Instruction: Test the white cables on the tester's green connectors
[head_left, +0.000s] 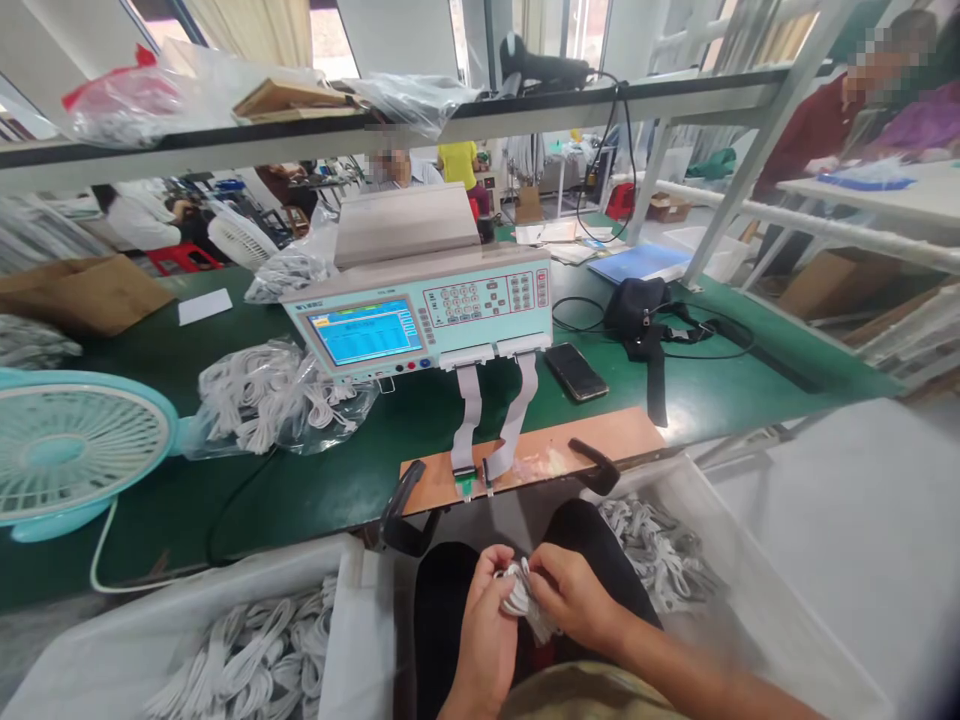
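A bundled white cable (517, 598) is held above my lap, between both hands. My left hand (486, 620) is closed round its left side, thumb against the coils. From the right, the bent fingers of my right hand (571, 592) pinch the bundle near its top; the exact grip is partly hidden. Ahead of the hands, two small connector boards (466, 486) sit at the front edge of a copper-coloured plate (540, 455). Grey ribbon cables (513, 430) run from them to a bench tester (420, 310) with a lit blue screen.
White bins with coiled cables stand at the left (349, 620) and right (712, 500). Black clamps (405, 505) grip the plate's edge. On the green bench are a fan (75, 450), bagged cables (255, 395), a phone (576, 372) and a black bag (637, 310). Other people work farther back.
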